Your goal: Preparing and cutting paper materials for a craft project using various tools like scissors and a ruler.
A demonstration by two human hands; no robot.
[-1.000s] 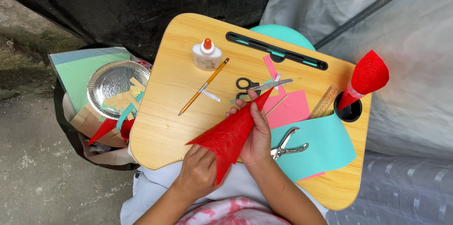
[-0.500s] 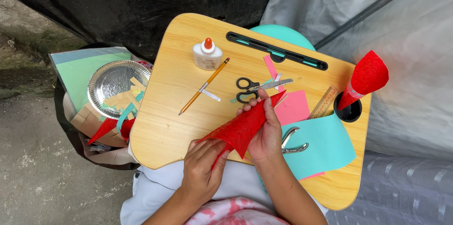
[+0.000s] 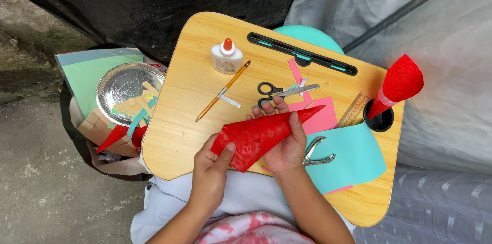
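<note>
Both hands grip a red paper cone above the desk: the left hand pinches its wide end, the right hand wraps its middle, near the scissors.

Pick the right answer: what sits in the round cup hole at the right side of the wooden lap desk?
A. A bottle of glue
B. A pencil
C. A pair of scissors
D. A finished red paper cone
D: a finished red paper cone stands point-down in the cup hole of the lap desk.
</note>
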